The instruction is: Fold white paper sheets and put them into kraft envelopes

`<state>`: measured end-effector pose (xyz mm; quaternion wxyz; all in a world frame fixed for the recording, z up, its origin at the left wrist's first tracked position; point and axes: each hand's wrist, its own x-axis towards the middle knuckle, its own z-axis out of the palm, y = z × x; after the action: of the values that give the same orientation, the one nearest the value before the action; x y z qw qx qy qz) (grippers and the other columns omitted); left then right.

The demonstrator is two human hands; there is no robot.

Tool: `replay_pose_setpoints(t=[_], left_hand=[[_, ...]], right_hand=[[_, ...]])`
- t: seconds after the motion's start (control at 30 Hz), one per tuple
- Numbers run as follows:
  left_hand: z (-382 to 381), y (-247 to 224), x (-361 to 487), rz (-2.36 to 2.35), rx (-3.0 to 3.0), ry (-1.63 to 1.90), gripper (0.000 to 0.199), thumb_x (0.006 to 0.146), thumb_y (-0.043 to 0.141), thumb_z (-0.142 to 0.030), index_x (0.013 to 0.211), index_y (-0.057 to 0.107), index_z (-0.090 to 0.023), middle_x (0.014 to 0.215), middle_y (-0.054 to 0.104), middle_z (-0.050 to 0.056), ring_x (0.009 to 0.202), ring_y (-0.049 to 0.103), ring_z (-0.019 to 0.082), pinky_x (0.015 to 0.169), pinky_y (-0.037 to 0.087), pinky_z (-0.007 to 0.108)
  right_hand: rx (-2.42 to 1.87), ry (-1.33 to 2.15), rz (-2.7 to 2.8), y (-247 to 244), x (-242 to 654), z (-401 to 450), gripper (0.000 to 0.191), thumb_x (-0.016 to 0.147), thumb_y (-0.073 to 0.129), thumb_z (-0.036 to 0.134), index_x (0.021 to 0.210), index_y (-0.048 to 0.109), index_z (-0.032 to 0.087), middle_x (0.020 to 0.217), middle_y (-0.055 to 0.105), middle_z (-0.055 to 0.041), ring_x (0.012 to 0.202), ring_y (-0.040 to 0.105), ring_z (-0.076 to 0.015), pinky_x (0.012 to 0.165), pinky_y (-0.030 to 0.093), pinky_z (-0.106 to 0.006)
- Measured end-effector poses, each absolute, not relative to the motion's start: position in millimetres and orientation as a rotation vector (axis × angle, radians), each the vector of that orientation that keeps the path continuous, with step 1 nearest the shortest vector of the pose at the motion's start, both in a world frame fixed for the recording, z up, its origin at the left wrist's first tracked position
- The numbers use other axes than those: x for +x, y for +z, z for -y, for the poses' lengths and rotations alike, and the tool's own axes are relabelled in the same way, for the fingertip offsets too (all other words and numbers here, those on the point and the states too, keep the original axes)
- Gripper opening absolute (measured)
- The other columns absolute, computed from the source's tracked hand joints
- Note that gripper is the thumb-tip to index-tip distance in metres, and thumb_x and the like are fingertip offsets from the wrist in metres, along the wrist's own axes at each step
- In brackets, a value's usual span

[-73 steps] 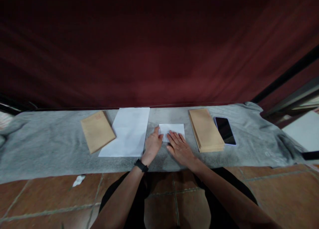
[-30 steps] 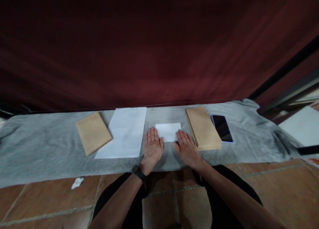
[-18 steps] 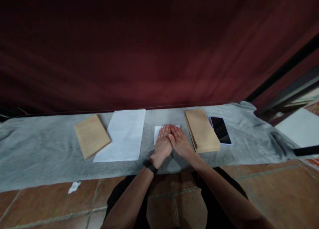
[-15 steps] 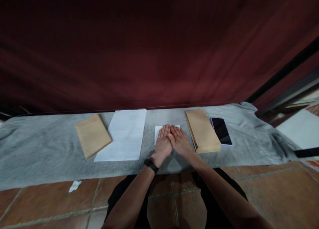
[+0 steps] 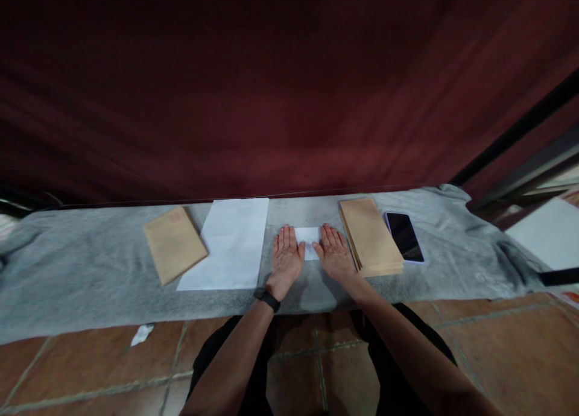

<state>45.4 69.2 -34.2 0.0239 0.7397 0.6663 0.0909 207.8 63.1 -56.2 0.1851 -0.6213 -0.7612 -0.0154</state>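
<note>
A small white folded paper (image 5: pixel 308 236) lies flat on the grey cloth in front of me. My left hand (image 5: pixel 287 256) rests palm down over its left end, fingers stretched out. Over the right end lies my right hand (image 5: pixel 335 254), also flat, its thumb pointing toward the left one. Between the two hands the paper's middle shows; its ends are hidden beneath them. Close to the right hand is a stack of brown envelopes (image 5: pixel 373 235). Left of my left hand are white paper sheets (image 5: pixel 233 244).
A brown envelope (image 5: pixel 174 244) overlaps the left edge of the white sheets. A phone (image 5: pixel 405 237) lies beside the envelope stack. The grey cloth (image 5: pixel 104 277) covers a long narrow surface, with a dark red curtain (image 5: pixel 280 120) behind it. A paper scrap (image 5: pixel 142 334) is on the tiled floor.
My hands have moved apart, the left one to the left and the right one to the right, uncovering the middle of the folded paper. The view has shifted slightly.
</note>
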Motion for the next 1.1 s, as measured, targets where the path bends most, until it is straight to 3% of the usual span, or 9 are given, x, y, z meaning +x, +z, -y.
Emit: replay_pose_setpoints(t=[0.37,0.63,1.1], left_hand=[[-66.8,-34.1,39.2,-2.159,2.256,0.251,0.064,0.102,0.03,-0.038,0.156,0.031,-0.003,0.163,0.03,0.019,0.153,0.024,0.029,0.125,0.02,0.047],[-67.3,-33.5,37.3,-2.132,2.266,0.264,0.063,0.102,0.03,-0.038,0.156,0.031,-0.005,0.163,0.03,0.019,0.153,0.024,0.029,0.125,0.021,0.048],[-64.4,-32.5,34.0,-2.202,2.247,0.263,0.066,0.104,0.03,-0.044,0.153,0.033,0.0,0.16,0.034,0.022,0.152,0.026,0.031,0.124,0.024,0.048]], right_hand=[[-1.78,-0.063,2.054,-54.0,210.1,-58.4,0.069,0.106,0.032,0.047,0.155,0.032,-0.001,0.158,0.036,-0.0252,0.148,0.035,-0.0353,0.118,0.031,-0.053],[-1.54,0.001,2.288,-43.3,195.1,-47.0,0.057,0.106,0.033,0.038,0.154,0.038,0.008,0.161,0.035,-0.0149,0.15,0.032,-0.0268,0.123,0.025,-0.046],[-1.675,-0.045,2.181,-54.5,211.5,-44.7,0.063,0.106,0.036,0.042,0.157,0.03,0.005,0.16,0.036,-0.0198,0.149,0.033,-0.0294,0.121,0.027,-0.048]])
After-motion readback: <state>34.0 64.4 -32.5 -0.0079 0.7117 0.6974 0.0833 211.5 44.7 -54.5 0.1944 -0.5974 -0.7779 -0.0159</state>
